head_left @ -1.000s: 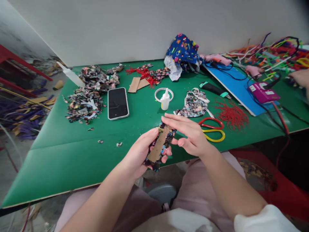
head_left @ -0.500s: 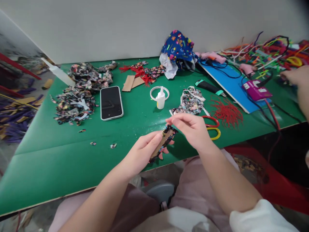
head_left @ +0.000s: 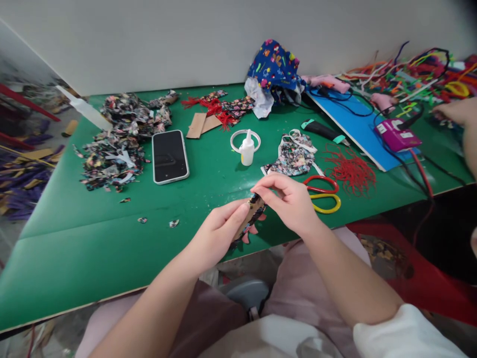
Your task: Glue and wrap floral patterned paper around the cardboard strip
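My left hand [head_left: 219, 231] is closed round a narrow strip of brown cardboard edged with dark floral fabric [head_left: 249, 222], held tilted above the front edge of the green table. At the strip's upper end, the thumb and fingers of my right hand [head_left: 285, 201] pinch the fabric edge. Beyond my hands stands a small white glue bottle [head_left: 247, 152], in front of a white ring [head_left: 234, 142]. Cut floral fabric [head_left: 296, 153] lies just past my right hand. Beside that hand are the scissors' red and yellow handles [head_left: 326, 203].
A phone [head_left: 170, 157] lies left of centre, by heaped floral scraps [head_left: 112, 161] and a long-nozzled bottle [head_left: 89, 113]. Rightward are red threads [head_left: 352, 171], a utility knife [head_left: 323, 131], a blue board [head_left: 345, 124] and a purple box with cables [head_left: 398, 134]. Another person's hand [head_left: 456, 112] reaches in from the right.
The strip has turned, so less of its cardboard face shows. My right hand has shifted slightly left, still pinching the upper end, and more of the scissors' handles shows.
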Tool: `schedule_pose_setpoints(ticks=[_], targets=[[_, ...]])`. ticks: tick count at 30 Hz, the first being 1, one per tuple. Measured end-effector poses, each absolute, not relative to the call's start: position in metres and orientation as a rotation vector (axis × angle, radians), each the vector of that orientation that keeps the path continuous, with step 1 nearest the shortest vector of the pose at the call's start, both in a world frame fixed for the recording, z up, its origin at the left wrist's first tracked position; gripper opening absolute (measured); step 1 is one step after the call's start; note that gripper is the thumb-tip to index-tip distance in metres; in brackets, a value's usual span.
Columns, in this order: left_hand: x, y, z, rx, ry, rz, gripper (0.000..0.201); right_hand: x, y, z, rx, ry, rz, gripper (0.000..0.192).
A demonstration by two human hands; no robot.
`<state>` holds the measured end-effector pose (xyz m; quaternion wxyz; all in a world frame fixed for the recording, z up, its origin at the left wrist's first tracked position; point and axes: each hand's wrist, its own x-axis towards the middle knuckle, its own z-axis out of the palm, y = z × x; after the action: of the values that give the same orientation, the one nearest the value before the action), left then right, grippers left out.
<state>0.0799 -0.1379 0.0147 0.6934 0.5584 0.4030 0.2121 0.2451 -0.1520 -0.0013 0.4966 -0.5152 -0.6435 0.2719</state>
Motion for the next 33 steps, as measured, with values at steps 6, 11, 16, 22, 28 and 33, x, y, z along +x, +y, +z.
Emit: schedule_pose_setpoints(ticks=[6, 11, 16, 22, 28, 33], targets=[[0.078, -0.138, 0.008, 1.208, 0.945, 0.401, 0.042, 0.243, -0.151, -0.003, -1.252, -1.683, 0.395, 0.012], [0.079, -0.137, 0.008, 1.158, 0.95, 0.366, 0.045, 0.243, -0.148, -0.007, -1.163, -1.758, 0.142, 0.01], [0.076, -0.136, 0.008, 1.156, 0.929, 0.368, 0.043, 0.25, -0.149, -0.002, -1.24, -1.65, 0.502, 0.014], [0.073, -0.135, 0.009, 1.139, 0.933, 0.374, 0.043, 0.257, -0.151, 0.003, -1.268, -1.407, 0.921, 0.018], [0.074, -0.135, 0.009, 1.152, 0.942, 0.364, 0.042, 0.252, -0.15, 0.0, -1.237, -1.513, 0.823, 0.01], [0.075, -0.135, 0.009, 1.129, 0.961, 0.364, 0.042, 0.247, -0.149, -0.003, -1.259, -1.686, 0.461, 0.013]])
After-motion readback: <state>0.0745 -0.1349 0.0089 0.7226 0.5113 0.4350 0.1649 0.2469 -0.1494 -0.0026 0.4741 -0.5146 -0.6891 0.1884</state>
